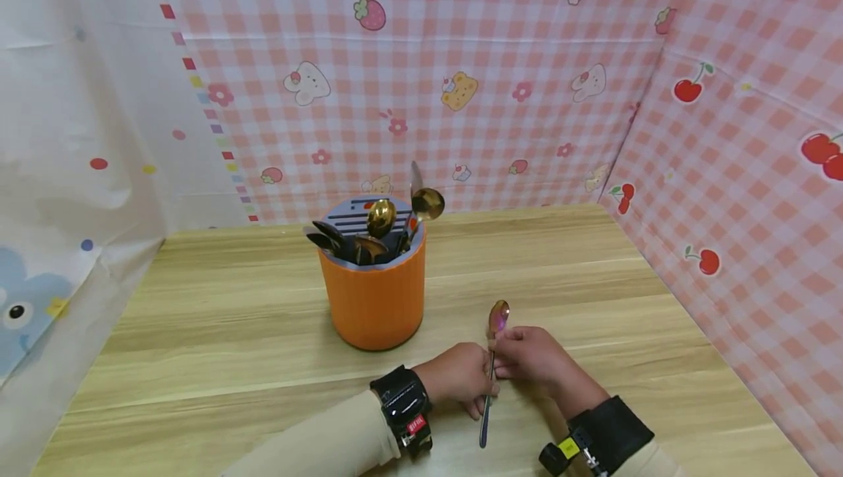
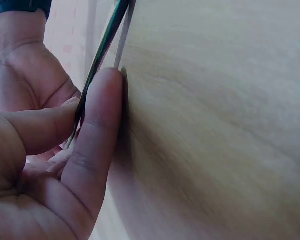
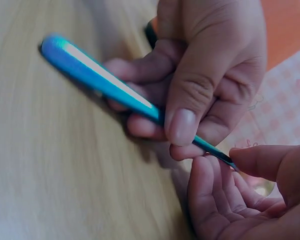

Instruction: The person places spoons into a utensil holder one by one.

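Observation:
A slim spoon (image 1: 498, 314) with a shiny, rainbow-tinted finish is held just over the table, its bowl toward the back and its handle toward the front. My left hand (image 1: 459, 374) pinches the handle between thumb and fingers, as the left wrist view shows with the handle (image 2: 102, 55) passing under the thumb. Nearer the bowl, my right hand (image 1: 530, 356) pinches the spoon's neck. In the right wrist view the handle's wide end (image 3: 85, 65) looks blue-green, and the right fingers (image 3: 205, 190) hide part of the bowl.
An orange utensil holder (image 1: 375, 305) with a grey slotted top stands left of and behind the hands. It carries a gold spoon (image 1: 381, 218), another round-bowled gold utensil (image 1: 428, 203) and several dark utensils. Checked cloth (image 1: 408, 126) lines the back and right edges of the wooden table (image 1: 217, 345).

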`<state>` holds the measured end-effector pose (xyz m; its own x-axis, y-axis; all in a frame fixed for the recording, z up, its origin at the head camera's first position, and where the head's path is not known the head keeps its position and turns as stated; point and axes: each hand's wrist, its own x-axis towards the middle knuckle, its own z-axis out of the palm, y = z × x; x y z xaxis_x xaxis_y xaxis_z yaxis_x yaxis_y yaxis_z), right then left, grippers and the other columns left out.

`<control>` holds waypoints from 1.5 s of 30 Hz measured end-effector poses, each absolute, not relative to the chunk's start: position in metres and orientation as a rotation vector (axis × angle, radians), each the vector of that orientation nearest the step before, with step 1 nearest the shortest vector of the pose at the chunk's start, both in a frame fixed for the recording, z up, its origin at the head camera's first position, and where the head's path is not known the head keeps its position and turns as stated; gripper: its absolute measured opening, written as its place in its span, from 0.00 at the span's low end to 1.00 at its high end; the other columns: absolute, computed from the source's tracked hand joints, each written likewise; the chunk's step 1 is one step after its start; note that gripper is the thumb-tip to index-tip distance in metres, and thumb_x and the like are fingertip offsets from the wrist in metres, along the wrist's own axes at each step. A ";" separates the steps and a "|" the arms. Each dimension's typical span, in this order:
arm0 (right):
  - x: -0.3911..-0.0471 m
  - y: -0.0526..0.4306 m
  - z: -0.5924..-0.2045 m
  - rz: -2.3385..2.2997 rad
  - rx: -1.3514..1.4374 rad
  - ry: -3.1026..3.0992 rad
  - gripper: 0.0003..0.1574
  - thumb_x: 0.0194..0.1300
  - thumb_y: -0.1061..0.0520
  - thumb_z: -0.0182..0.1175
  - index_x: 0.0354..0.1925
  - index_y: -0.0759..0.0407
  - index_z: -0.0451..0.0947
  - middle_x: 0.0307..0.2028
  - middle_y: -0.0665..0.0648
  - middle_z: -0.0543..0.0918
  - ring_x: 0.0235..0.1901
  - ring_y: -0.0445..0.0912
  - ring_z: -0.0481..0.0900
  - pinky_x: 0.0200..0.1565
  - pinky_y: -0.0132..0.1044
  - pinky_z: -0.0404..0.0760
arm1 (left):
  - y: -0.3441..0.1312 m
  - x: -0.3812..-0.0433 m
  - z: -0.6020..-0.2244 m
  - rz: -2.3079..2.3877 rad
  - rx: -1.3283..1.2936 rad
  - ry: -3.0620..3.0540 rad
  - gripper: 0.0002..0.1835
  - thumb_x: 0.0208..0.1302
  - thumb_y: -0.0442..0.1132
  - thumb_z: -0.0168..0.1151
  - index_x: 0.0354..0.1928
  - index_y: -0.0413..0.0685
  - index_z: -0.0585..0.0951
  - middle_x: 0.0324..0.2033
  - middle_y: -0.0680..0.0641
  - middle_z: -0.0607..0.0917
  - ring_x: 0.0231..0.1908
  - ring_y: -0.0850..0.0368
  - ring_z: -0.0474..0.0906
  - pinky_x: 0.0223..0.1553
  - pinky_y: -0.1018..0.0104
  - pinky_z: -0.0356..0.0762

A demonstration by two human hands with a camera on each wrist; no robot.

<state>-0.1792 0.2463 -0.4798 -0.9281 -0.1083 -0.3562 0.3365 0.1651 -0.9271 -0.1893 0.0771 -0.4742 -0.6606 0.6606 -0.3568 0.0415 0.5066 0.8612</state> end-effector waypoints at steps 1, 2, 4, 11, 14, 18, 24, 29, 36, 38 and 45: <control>-0.179 0.247 -0.480 -1.851 0.211 2.065 0.08 0.69 0.62 0.58 0.41 0.69 0.77 0.28 0.54 0.84 0.29 0.44 0.83 0.35 0.36 0.85 | 0.076 -0.190 -0.474 1.155 0.564 2.046 0.12 0.64 0.28 0.62 0.22 0.39 0.76 0.13 0.42 0.81 0.15 0.49 0.82 0.18 0.61 0.82; -0.179 0.247 -0.479 -1.880 0.206 2.025 0.08 0.69 0.62 0.58 0.41 0.69 0.77 0.30 0.53 0.83 0.30 0.43 0.82 0.37 0.36 0.85 | 0.075 -0.190 -0.473 1.156 0.560 2.036 0.11 0.65 0.28 0.62 0.23 0.39 0.76 0.13 0.42 0.81 0.16 0.49 0.83 0.19 0.61 0.82; -0.179 0.248 -0.479 -1.924 0.211 1.957 0.07 0.69 0.63 0.58 0.42 0.68 0.76 0.32 0.54 0.82 0.31 0.43 0.82 0.38 0.35 0.84 | 0.074 -0.191 -0.471 1.164 0.548 2.016 0.10 0.66 0.27 0.60 0.24 0.38 0.76 0.15 0.42 0.82 0.17 0.48 0.83 0.20 0.60 0.83; -0.182 0.245 -0.471 -1.964 0.183 1.930 0.16 0.69 0.63 0.58 0.49 0.75 0.71 0.36 0.58 0.80 0.32 0.43 0.81 0.38 0.35 0.84 | 0.068 -0.192 -0.464 1.213 0.549 1.992 0.08 0.67 0.26 0.58 0.28 0.37 0.76 0.20 0.42 0.84 0.20 0.46 0.84 0.21 0.58 0.84; -0.182 0.243 -0.465 -1.957 0.159 1.959 0.16 0.69 0.64 0.57 0.50 0.75 0.69 0.35 0.56 0.80 0.31 0.43 0.82 0.37 0.34 0.84 | 0.065 -0.193 -0.461 1.235 0.573 2.000 0.08 0.67 0.25 0.58 0.28 0.37 0.76 0.20 0.42 0.84 0.20 0.47 0.84 0.21 0.58 0.84; -0.183 0.240 -0.455 -1.939 0.123 2.021 0.15 0.70 0.64 0.56 0.49 0.75 0.68 0.35 0.56 0.80 0.31 0.43 0.81 0.37 0.35 0.84 | 0.061 -0.196 -0.453 1.226 0.585 2.002 0.08 0.67 0.26 0.58 0.29 0.38 0.76 0.19 0.44 0.83 0.19 0.49 0.83 0.23 0.56 0.84; -0.184 0.237 -0.441 -1.949 0.097 2.056 0.17 0.70 0.64 0.55 0.51 0.76 0.67 0.42 0.62 0.79 0.34 0.45 0.81 0.40 0.35 0.84 | 0.058 -0.197 -0.438 1.200 0.599 2.052 0.07 0.67 0.28 0.59 0.29 0.41 0.77 0.20 0.44 0.82 0.18 0.53 0.81 0.28 0.53 0.84; -0.185 0.232 -0.431 -1.981 0.076 2.055 0.14 0.70 0.64 0.55 0.49 0.73 0.67 0.39 0.59 0.78 0.33 0.44 0.81 0.38 0.34 0.84 | 0.054 -0.196 -0.429 1.202 0.609 2.111 0.08 0.67 0.28 0.59 0.28 0.42 0.77 0.21 0.46 0.82 0.19 0.53 0.80 0.28 0.54 0.84; -0.186 0.227 -0.416 -1.994 0.017 2.069 0.12 0.70 0.65 0.54 0.48 0.72 0.66 0.40 0.60 0.77 0.33 0.44 0.81 0.39 0.35 0.84 | 0.048 -0.195 -0.416 1.213 0.663 2.167 0.08 0.67 0.29 0.60 0.28 0.42 0.77 0.20 0.46 0.83 0.17 0.55 0.79 0.24 0.59 0.83; -0.186 0.226 -0.410 -1.990 -0.008 2.078 0.12 0.70 0.65 0.54 0.47 0.72 0.66 0.40 0.58 0.77 0.33 0.44 0.81 0.40 0.35 0.84 | 0.047 -0.196 -0.412 1.216 0.678 2.169 0.08 0.67 0.29 0.60 0.29 0.42 0.76 0.20 0.46 0.83 0.17 0.56 0.79 0.23 0.60 0.83; -0.187 0.221 -0.391 -2.000 -0.068 2.112 0.14 0.71 0.64 0.55 0.48 0.73 0.66 0.40 0.59 0.77 0.35 0.45 0.81 0.41 0.36 0.84 | 0.041 -0.197 -0.397 1.235 0.713 2.168 0.06 0.69 0.30 0.58 0.31 0.40 0.76 0.23 0.44 0.85 0.19 0.55 0.80 0.23 0.63 0.83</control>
<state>-0.1868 0.2211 -0.3905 -0.9722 -0.1913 -0.1348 0.1242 0.0665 -0.9900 -0.1973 0.0413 -0.3968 -0.7144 0.6729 -0.1919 0.1783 0.4403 0.8800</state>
